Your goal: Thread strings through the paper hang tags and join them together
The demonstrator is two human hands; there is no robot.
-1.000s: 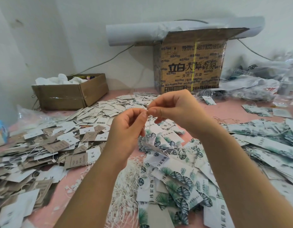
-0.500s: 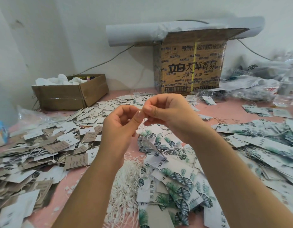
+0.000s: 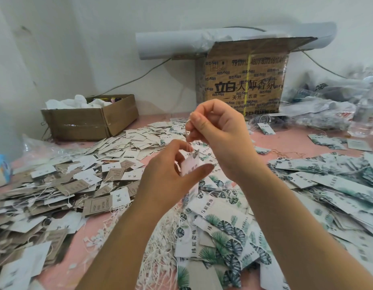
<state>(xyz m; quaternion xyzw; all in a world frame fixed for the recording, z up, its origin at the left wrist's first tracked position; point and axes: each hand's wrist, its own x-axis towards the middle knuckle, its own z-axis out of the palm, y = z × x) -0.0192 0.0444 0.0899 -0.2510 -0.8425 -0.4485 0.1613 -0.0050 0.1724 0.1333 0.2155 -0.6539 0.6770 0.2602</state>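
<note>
My left hand [image 3: 169, 174] holds a small paper hang tag [image 3: 189, 164] between thumb and fingers above the table. A thin white string [image 3: 188, 141] runs up from the tag's top to my right hand [image 3: 219, 135], which pinches the string's upper end just above the left hand. Below the hands lies a heap of loose white strings [image 3: 160, 248]. Leaf-printed tags [image 3: 223, 231] are piled under and right of my arms, and brown and white tags [image 3: 66, 185] cover the left side.
A pink table [image 3: 286, 143] carries everything. A low open cardboard box [image 3: 91, 122] with white stuff stands at the back left, a tall printed carton [image 3: 244, 80] at the back centre with a paper roll [image 3: 181, 45] on it. Plastic bags [image 3: 328, 109] lie at the back right.
My right hand has risen and drawn the string upward. My left hand has dropped a little and now holds the tag, which hung below both hands before.
</note>
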